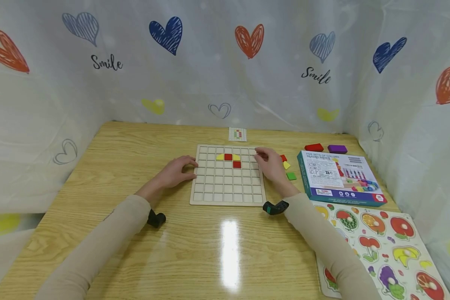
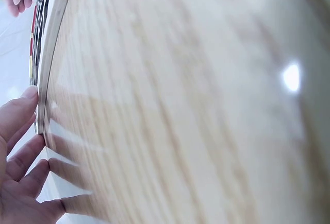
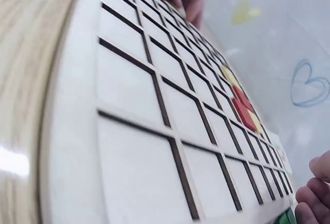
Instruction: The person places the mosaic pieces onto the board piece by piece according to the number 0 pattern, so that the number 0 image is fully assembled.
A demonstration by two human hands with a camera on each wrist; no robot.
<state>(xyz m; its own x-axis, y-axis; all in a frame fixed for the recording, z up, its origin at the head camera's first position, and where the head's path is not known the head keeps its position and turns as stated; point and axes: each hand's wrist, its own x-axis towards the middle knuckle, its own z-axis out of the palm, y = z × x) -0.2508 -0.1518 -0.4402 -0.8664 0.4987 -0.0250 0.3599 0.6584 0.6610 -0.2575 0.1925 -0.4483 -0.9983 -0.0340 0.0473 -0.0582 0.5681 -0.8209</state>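
A pale wooden grid board [image 1: 228, 203] lies flat on the table, with two red square pieces [image 1: 228, 157] and two yellow curved-edged pieces [image 1: 220, 157] in its upper cells. My left hand [image 1: 176, 171] touches the board's left edge with thumb and fingertips, its fingers spread in the left wrist view. By the upper right edge is my right hand [image 1: 271, 166], fingers loosely bent, with nothing visible in them. Just right of that hand lie a red piece [image 1: 283, 158], a yellow piece [image 1: 286, 165] and a green piece [image 1: 291, 176], partly hidden.
A small pattern card [image 1: 238, 134] lies behind the board. To the right are a boxed toy set [image 1: 341, 177], a red block [image 1: 314, 147], a purple block [image 1: 337, 149] and a fruit puzzle board [image 1: 382, 250], partly under the right sleeve. A printed curtain [image 1: 195, 79] encloses the table.
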